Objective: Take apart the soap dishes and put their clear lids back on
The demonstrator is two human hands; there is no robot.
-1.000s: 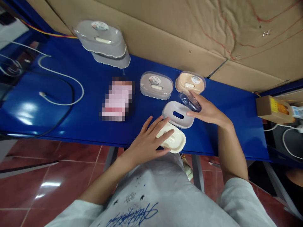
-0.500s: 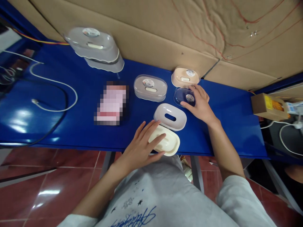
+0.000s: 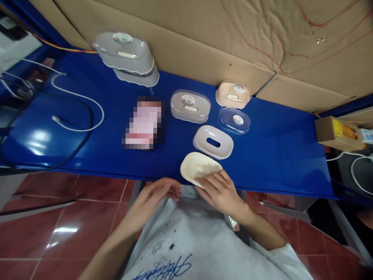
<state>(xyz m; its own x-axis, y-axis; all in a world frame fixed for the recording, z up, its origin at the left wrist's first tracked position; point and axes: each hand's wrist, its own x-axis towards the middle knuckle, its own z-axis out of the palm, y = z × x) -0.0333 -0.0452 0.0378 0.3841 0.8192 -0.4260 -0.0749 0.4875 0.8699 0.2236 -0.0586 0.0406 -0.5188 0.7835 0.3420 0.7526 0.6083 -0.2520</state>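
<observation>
At the front edge of the table lies a cream oval plastic tray [image 3: 189, 166]. My right hand [image 3: 220, 190] grips its right front rim, fingers over the inside and thumb toward my body. Just left of the tray, my left hand [image 3: 160, 190] hovers at the table edge with loosely curved fingers and nothing in them. Behind the tray sits a pale grey oval shell [image 3: 201, 144] with a slot through it, probably a box part. Farther back lies a clear oval lid [image 3: 233, 121] with a round sticker.
A peach box [image 3: 230, 95] and a clear-covered grey box [image 3: 183, 111] stand toward the cardboard wall [image 3: 186, 46]. Two larger boxes are stacked [image 3: 128, 54] at the back left. A blurred-out phone-like item [image 3: 144, 124] and a white cable [image 3: 100, 112] lie on the left.
My right hand has come from the clear lid to the cream tray's right front rim. My left hand has left the tray and drawn back toward my body.
</observation>
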